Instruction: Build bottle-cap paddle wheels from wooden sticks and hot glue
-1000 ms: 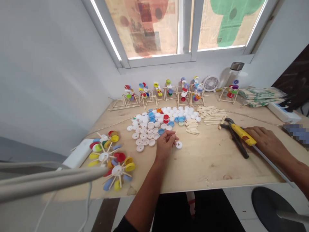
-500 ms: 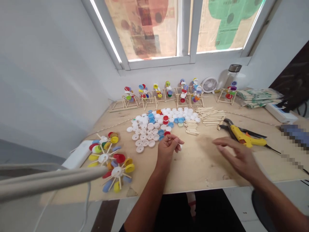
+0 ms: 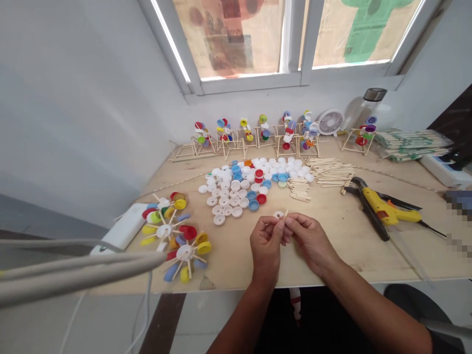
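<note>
Near the front of the table my left hand (image 3: 267, 241) and my right hand (image 3: 308, 241) meet, fingers closed in a pinch. A short wooden stick (image 3: 286, 213) pokes up between their fingertips. Just beyond the fingers shows a white bottle cap (image 3: 278, 215) with a hole; whether it is touched or lies on the table I cannot tell. Past the hands are many loose caps (image 3: 226, 211), mostly white with some blue and red. Beside them lie a small stack of short sticks (image 3: 299, 189) and a bigger pile of sticks (image 3: 330, 172).
Cap-and-stick wheels (image 3: 184, 251) lie at left, near a pale cable (image 3: 110, 270). A yellow glue gun (image 3: 387, 211) and black-handled pliers (image 3: 372, 216) rest at right. Stick stands with colourful wheels (image 3: 289, 132), a small fan (image 3: 330, 122) and a bottle (image 3: 370, 103) line the wall.
My right hand has moved left from beside the glue gun to meet my left hand, and its fingers have closed. The pliers' handle lies turned toward the front. The view has shifted slightly.
</note>
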The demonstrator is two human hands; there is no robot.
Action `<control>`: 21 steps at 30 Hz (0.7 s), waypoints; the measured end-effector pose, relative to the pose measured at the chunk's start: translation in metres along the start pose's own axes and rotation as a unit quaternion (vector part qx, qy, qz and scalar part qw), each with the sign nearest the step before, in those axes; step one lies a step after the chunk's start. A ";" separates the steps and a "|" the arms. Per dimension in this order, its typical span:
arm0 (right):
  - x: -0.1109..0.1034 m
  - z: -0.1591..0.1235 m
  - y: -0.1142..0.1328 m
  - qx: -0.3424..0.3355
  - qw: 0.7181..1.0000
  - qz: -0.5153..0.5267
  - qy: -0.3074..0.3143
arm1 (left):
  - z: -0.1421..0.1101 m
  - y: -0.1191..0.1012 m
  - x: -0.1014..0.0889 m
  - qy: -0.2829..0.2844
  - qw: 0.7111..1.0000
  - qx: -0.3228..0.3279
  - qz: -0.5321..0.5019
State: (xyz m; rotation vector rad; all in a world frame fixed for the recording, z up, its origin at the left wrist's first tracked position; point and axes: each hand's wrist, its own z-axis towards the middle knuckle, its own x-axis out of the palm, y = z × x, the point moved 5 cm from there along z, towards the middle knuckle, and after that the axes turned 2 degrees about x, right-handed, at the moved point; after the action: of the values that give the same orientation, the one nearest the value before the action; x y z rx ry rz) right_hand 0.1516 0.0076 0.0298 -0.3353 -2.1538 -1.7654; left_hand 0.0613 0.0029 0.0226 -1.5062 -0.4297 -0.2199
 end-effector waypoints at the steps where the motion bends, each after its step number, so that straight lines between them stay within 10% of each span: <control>1: -0.001 0.001 -0.001 0.007 1.000 0.013 -0.005 | 0.000 0.000 0.000 -0.001 1.000 0.003 0.006; 7: -0.024 0.012 0.019 0.018 0.999 -0.022 -0.032 | 0.015 -0.014 -0.013 0.020 0.980 0.067 0.188; 15: -0.047 0.049 0.031 0.027 0.975 -0.220 0.019 | 0.050 -0.013 -0.012 0.169 0.763 0.169 0.601; 21: -0.052 0.060 0.011 -0.003 0.936 -0.346 0.068 | 0.050 0.000 -0.008 0.191 0.710 0.185 0.652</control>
State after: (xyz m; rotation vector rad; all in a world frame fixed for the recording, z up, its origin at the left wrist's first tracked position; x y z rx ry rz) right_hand 0.1970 0.0700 0.0088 0.6096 -2.3217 -2.0471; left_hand 0.0470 0.0515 0.0192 -1.0099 0.9268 0.6485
